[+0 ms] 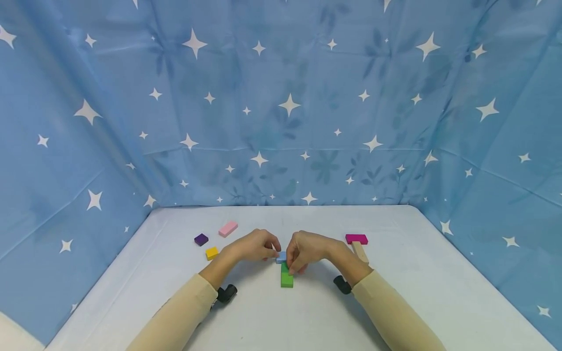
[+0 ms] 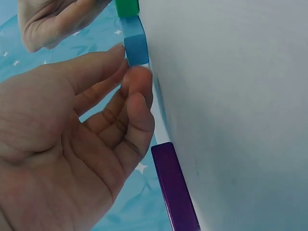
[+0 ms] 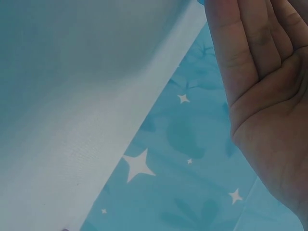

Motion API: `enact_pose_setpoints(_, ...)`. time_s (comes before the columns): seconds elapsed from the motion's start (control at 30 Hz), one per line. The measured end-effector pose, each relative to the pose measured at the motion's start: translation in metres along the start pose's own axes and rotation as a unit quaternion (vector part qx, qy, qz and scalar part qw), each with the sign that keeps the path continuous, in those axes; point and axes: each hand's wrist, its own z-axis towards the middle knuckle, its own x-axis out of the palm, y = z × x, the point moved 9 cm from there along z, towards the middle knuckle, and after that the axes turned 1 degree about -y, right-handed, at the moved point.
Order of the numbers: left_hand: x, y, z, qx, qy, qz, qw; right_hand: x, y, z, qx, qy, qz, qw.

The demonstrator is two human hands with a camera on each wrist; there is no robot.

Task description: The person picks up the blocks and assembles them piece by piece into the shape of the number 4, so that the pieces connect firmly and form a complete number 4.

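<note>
A: Two hands meet over a light blue block [image 1: 280, 258] and a green block [image 1: 287, 280] at the middle of a white table [image 1: 272, 321]. How might they handle?

B: Light and stiff, judging by the flat faces and crisp edges; probably smooth enough to slide on the cloth, and unlikely to break. Best held by opposite long sides, low down, since the two appear to touch end to side and a nudge could skew both.

A: And the grip?

B: The left hand [image 1: 256, 244] has loosely bent fingers, tips at the blue block's left end; touch or pinch, I cannot tell. The right hand [image 1: 306, 247] reaches down where blue meets green, thumb by the green block; whether it is clamped on either, I cannot tell.

A: What is out of sight?

B: The right hand covers the blue block's right end and the green block's far corner. The right wrist view cuts off the fingertips, leaving a blue sliver at its top edge. A wooden block [image 1: 360, 250] runs partly behind the right forearm [image 1: 347, 261].
</note>
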Motion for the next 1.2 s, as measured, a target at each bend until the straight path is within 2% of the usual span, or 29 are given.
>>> enact_pose_setpoints(0.07, 0.001, 0.002, 0.0, -0.008, 0.001, -0.018, 0.9998, 0.0, -0.001, 0.0, 0.0, 0.0, -0.001, 1.0)
enact_pose_setpoints(0.47, 0.005, -0.002, 0.003, -0.011, 0.0, -0.086, 0.9962, 0.0, -0.002, 0.0, -0.004, -0.001, 0.009, 1.0)
enact_pose_setpoints(1.2, 0.014, -0.007, 0.005, -0.009, 0.006, -0.114, 0.9935, 0.001, -0.001, 0.001, -0.008, 0.003, 0.017, 0.9998)
